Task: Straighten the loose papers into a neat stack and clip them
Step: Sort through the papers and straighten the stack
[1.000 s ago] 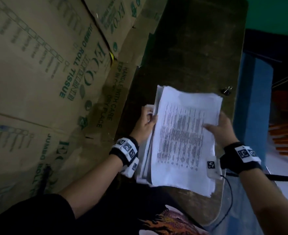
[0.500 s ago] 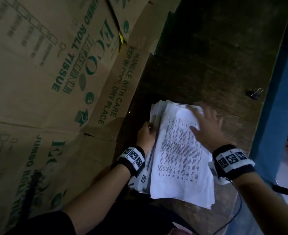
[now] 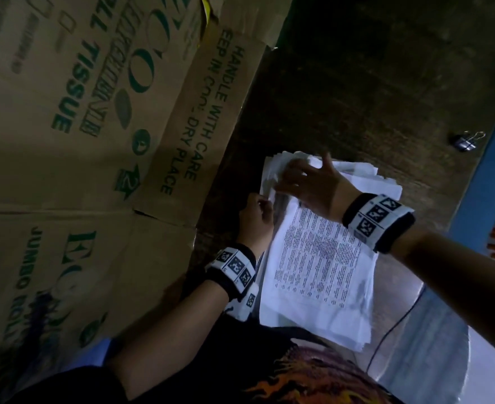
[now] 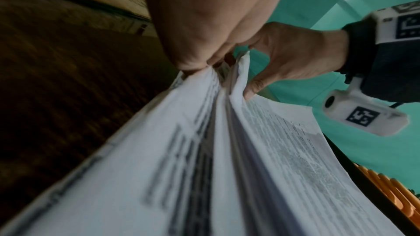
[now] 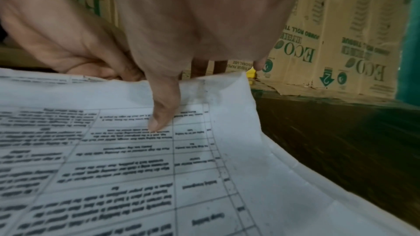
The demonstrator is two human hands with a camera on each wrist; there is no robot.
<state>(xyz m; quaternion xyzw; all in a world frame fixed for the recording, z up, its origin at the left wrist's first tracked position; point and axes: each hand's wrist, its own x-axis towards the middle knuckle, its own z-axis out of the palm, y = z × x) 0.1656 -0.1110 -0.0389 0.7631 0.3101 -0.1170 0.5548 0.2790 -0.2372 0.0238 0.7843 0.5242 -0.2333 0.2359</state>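
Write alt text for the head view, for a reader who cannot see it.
Two hands work an uneven pile of printed papers on a dark wooden table: the left hand holds its left edge, the right hand lies across the far corner. A black binder clip lies apart; cardboard boxes stand left.

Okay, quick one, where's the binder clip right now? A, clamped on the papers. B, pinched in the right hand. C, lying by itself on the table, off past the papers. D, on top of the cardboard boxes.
C: the binder clip lies alone on the dark table, apart from the papers, which both hands are busy with.
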